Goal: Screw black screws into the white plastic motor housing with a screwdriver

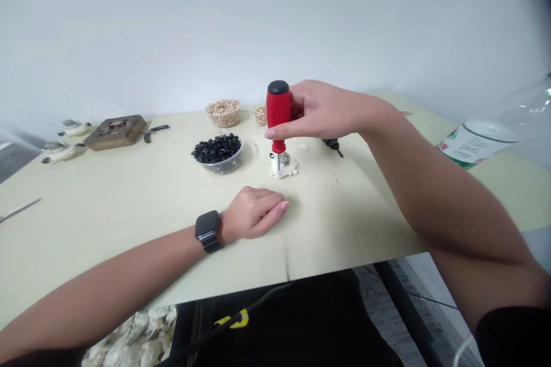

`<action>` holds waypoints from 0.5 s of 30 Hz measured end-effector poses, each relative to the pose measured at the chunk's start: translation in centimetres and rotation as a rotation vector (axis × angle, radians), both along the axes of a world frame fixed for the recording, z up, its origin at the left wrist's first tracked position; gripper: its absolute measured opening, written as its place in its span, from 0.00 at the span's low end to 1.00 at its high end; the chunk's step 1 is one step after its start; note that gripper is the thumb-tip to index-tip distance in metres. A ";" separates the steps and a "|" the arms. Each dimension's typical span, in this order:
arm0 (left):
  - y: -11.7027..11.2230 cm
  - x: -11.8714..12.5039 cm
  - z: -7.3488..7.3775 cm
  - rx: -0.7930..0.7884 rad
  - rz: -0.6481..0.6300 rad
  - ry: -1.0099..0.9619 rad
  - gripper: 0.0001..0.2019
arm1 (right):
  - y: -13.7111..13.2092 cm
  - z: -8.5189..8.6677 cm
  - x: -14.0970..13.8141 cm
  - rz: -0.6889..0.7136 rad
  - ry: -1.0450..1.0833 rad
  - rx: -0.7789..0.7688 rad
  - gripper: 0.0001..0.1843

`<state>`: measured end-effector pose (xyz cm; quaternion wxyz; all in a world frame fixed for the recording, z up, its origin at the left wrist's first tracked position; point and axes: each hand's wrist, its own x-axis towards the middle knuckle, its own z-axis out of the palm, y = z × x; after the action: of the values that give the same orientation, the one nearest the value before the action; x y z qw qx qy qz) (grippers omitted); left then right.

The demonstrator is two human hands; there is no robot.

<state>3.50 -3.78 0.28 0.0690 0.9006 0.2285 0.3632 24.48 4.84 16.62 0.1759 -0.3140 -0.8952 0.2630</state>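
Note:
My right hand (318,109) is closed round the handle of a red screwdriver (278,112) with a black cap, held upright. Its shaft points down onto a small white plastic part (289,169), which lies on the table and carries a round metallic piece; the exact contact of the tip is too small to tell. My left hand (256,212), with a black watch (208,231) on the wrist, rests on the table just nearer to me than the part. Its fingers are curled into a fist, and the inside is hidden.
A bowl of black pieces (218,152) stands left of the white part. Behind are tubs of small tan pieces (223,113). A dark-tipped tool (333,146) lies beyond my right hand. Farther left are a wooden block (116,131), cutters (155,132) and white parts (62,152). A labelled bottle (476,140) lies right.

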 end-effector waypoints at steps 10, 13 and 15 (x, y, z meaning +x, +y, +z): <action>0.0 0.1 0.1 0.000 -0.011 -0.027 0.19 | 0.1 -0.4 -0.4 -0.074 0.053 0.046 0.16; 0.0 0.2 0.1 -0.002 -0.009 -0.034 0.20 | 0.2 0.0 -0.2 -0.099 0.089 0.057 0.16; 0.0 0.1 0.1 -0.009 -0.003 -0.028 0.20 | 0.1 0.7 0.5 -0.125 0.115 0.026 0.17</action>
<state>3.62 -3.77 0.37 0.0766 0.8954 0.2277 0.3748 24.98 4.94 17.32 0.2473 -0.3513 -0.8656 0.2574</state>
